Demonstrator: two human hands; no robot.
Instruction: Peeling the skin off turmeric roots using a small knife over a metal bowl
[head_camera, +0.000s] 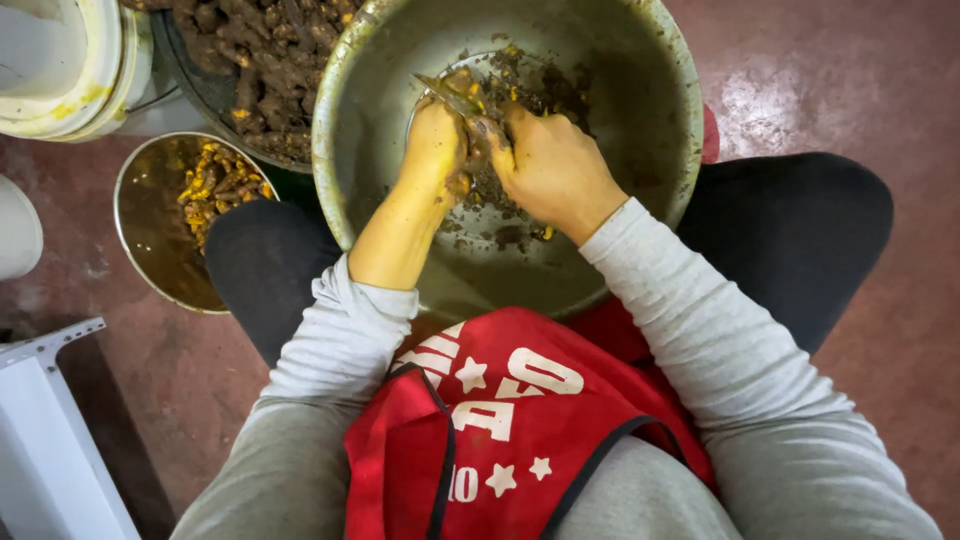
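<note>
We count two metal bowls (640, 60) (135, 240), one dark tub of muddy roots (200, 90), one white bucket (70, 70), two hands (432, 145) (555, 170), one knife (445, 92), one red apron (500, 420).
</note>
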